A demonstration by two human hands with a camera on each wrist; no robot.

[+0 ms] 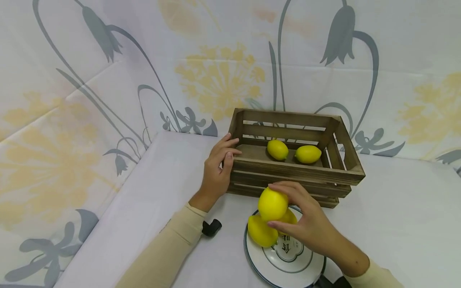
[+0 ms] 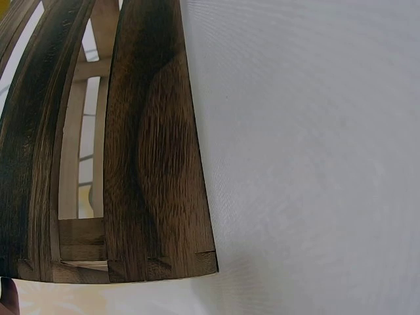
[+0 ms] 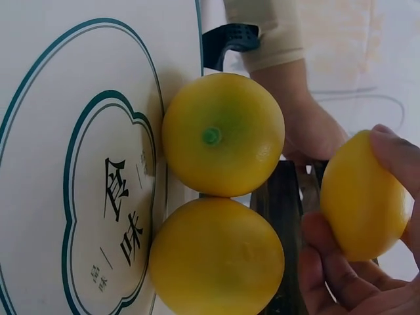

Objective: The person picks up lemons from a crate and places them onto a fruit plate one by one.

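My right hand (image 1: 306, 222) pinches a lemon (image 1: 273, 204) between thumb and fingers, above a round plate (image 1: 306, 272). Two more lemons lie on this plate, one lemon (image 1: 262, 232) at its left and another lemon (image 1: 288, 218) partly hidden behind the held one. In the right wrist view, the held lemon (image 3: 364, 197) is apart from those two. My left hand (image 1: 217, 168) grips the left end of a slatted wooden crate (image 1: 299, 166), fingers over its rim. Inside the crate are two lemons, a left one (image 1: 277, 150) and a right one (image 1: 308, 154).
A white cloth (image 1: 173, 172) covers the table under the crate and plate. Behind it hangs a flower-patterned cloth (image 1: 230, 32). A black strap piece (image 1: 211, 228) shows by the left wrist. The crate stands just beyond the plate.
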